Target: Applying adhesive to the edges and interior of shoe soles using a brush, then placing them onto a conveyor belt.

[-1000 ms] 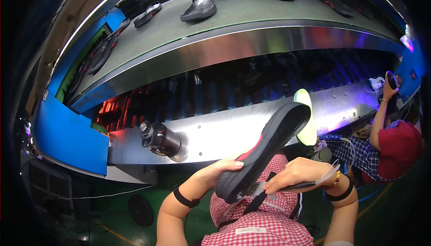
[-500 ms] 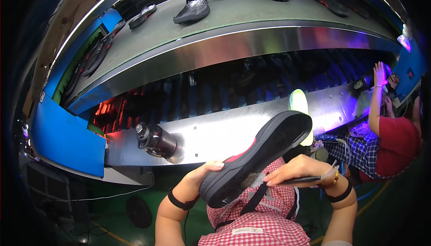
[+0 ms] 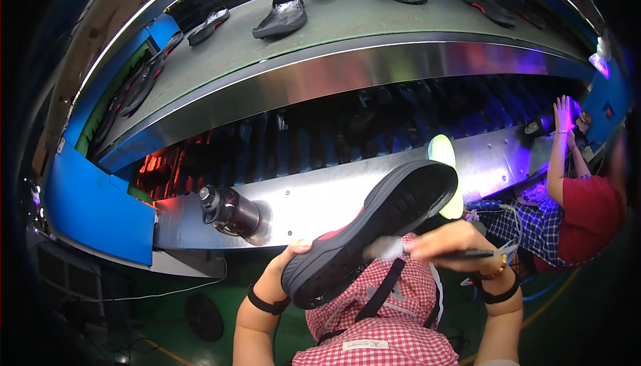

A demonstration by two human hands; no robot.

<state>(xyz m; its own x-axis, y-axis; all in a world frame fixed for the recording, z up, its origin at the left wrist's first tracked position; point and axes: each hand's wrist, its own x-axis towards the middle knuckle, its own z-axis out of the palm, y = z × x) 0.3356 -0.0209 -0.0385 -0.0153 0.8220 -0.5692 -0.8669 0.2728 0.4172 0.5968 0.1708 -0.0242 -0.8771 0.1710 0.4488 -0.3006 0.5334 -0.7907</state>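
Note:
My left hand (image 3: 286,260) grips a black shoe sole (image 3: 377,216) with a red patch along its side, thumb on the upper edge. The sole is tilted, its toe up to the right and its other end low at the left. In my right hand (image 3: 454,240), smeared by motion, is a brush (image 3: 390,248) with a dark handle and pale bristles. Its bristles lie at the lower right edge of the sole; I cannot tell whether they touch. Behind the toe, a yellow-green sole-shaped piece (image 3: 442,152) rests on the metal ledge (image 3: 320,206).
A dark bottle (image 3: 230,212) stands on the ledge at the left. Beyond a dark slatted recess (image 3: 320,129), a green conveyor belt (image 3: 347,22) carries several black soles (image 3: 282,16). A co-worker in a red sleeve (image 3: 591,209) sits at the right, with raised hands (image 3: 564,114) under violet light.
My left hand and the sole have shifted slightly left. The brush has moved up a little along the sole's edge, with my right hand now blurred.

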